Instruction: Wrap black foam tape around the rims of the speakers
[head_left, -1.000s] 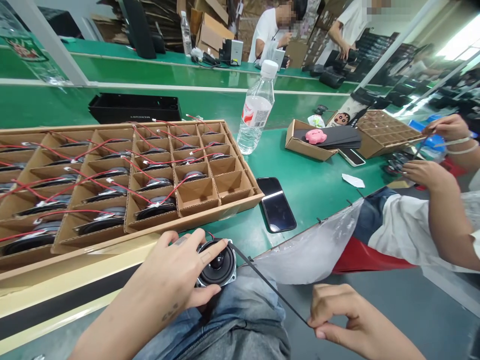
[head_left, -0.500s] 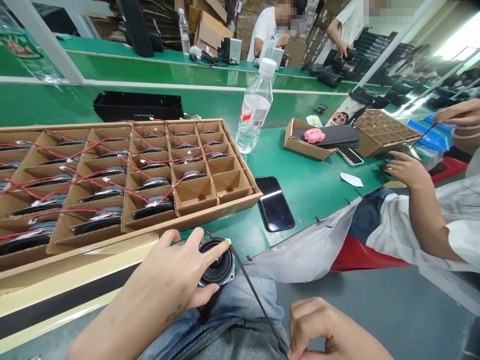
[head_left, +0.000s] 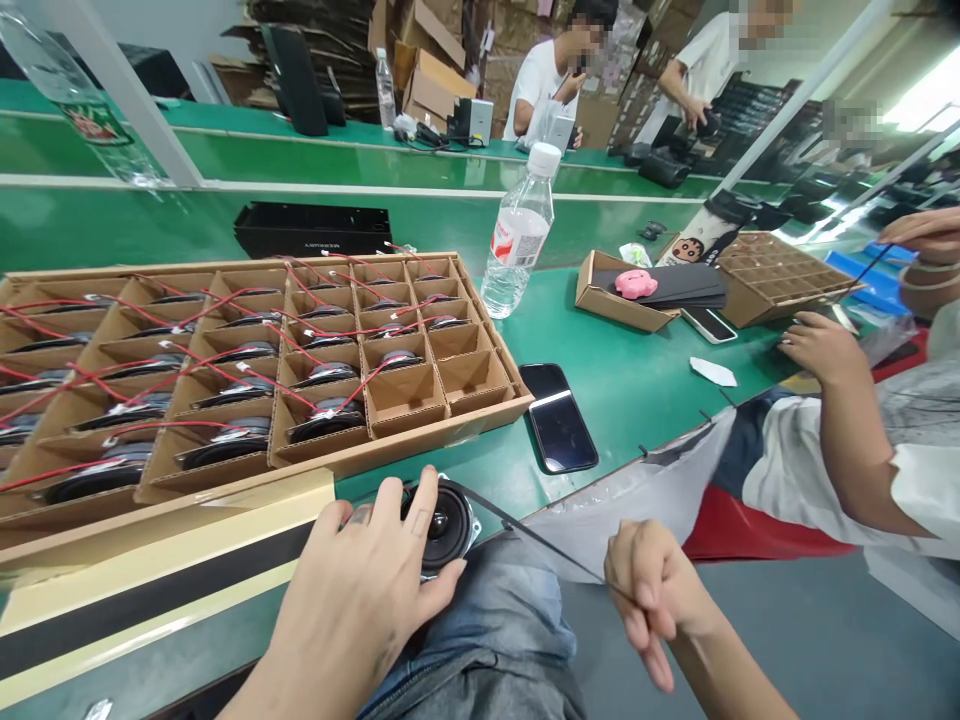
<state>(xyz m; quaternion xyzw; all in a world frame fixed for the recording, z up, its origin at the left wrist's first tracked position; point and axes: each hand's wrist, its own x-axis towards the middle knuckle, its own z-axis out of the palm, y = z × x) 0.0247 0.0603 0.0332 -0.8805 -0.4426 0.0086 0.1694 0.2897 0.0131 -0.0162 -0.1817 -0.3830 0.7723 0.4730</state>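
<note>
A round black speaker (head_left: 448, 522) with a metal frame sits at the table's front edge, above my lap. My left hand (head_left: 375, 560) grips it, thumb at the near side and fingers over the top and far side. From the speaker's upper rim a thin black strip (head_left: 536, 540) stretches taut to the right. My right hand (head_left: 649, 590) pinches the strip's other end, out over the floor. Behind my left hand is a cardboard tray (head_left: 405, 450) with dividers, holding several speakers (head_left: 330, 415) with red wires.
Beside the tray lie a phone (head_left: 562, 418) and a water bottle (head_left: 519, 235). A yellow sheet with a black strip (head_left: 217, 570) lies along the tray's front. Further right are a small open box (head_left: 626, 305) and a co-worker's hand (head_left: 821, 345). A black housing (head_left: 315, 230) stands behind the tray.
My right hand has risen and moved right, and the black strip now runs at a flatter angle. My left hand stays on the speaker. The view has shifted slightly.
</note>
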